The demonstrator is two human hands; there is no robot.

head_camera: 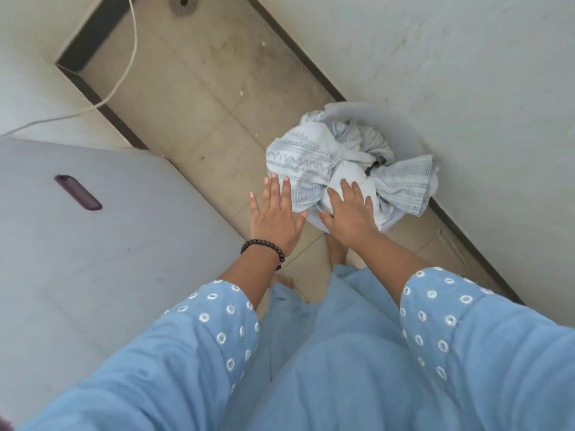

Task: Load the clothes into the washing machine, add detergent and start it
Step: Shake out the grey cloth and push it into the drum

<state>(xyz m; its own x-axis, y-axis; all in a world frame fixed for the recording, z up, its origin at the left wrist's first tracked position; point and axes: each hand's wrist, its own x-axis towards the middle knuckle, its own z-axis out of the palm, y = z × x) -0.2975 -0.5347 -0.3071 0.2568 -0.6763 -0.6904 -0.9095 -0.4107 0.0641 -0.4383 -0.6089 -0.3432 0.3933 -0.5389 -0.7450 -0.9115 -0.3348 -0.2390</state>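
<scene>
A heap of white and blue patterned clothes [314,157] fills a pale round basket [348,107] on the tiled floor by the right wall. My left hand [275,213] hovers open with spread fingers at the heap's near left edge. My right hand [350,213] is open too, its straight fingers lying over the near side of the clothes. The grey top of the washing machine [102,244] with its lid shut and a dark handle recess [77,192] fills the left of the view.
A white cable [124,76] runs along the left wall and over the floor behind the machine. A floor drain [183,3] sits at the far end. The narrow tiled strip lies between machine and right wall; my bare feet stand below the basket.
</scene>
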